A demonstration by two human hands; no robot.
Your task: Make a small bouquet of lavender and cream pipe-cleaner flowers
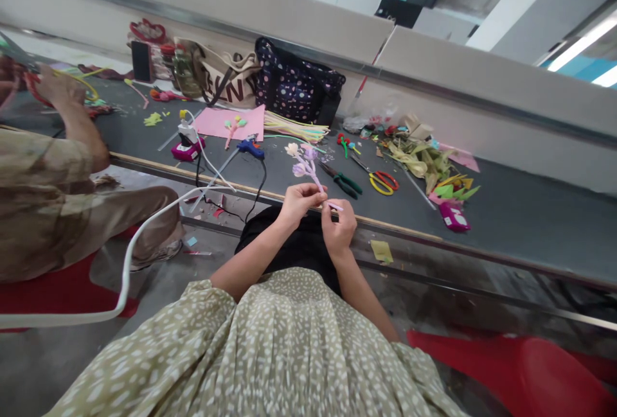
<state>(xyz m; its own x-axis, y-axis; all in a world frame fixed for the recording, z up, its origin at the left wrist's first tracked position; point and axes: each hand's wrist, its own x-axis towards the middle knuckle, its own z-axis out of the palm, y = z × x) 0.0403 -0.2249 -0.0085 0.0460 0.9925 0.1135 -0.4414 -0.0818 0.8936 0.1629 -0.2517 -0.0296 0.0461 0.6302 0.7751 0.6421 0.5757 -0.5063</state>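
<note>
A person in an olive dress with white flecks sits at the edge of a long dark grey tabletop [530, 224], both hands raised just in front of it. The left hand [299, 204] has its fingers closed around the lower stem of a small handmade flower sprig with pale lilac and cream blossoms [303, 161], which stands up and leans away over the tabletop edge. The right hand [340, 227], just beside the left, pinches the pale pink lower end of the same stem [336, 207] between thumb and forefinger.

On the tabletop just beyond the sprig lie dark-handled pliers with green grips [343, 180] and, beside them, scissors with yellow and red handles [380, 181]. To the left, a blue glue gun [250, 146] rests near a pink sheet of paper [229, 123] and a bundle of pale yellow strips [294, 126]. A dark polka-dot bag [296, 86] and a beige canvas tote [226, 76] stand against the grey partition. To the right lies a heap of green and yellow paper leaves [427, 160].

At far left another person in a brown patterned sleeve [43, 173] reaches a hand [55, 86] onto the tabletop
</note>
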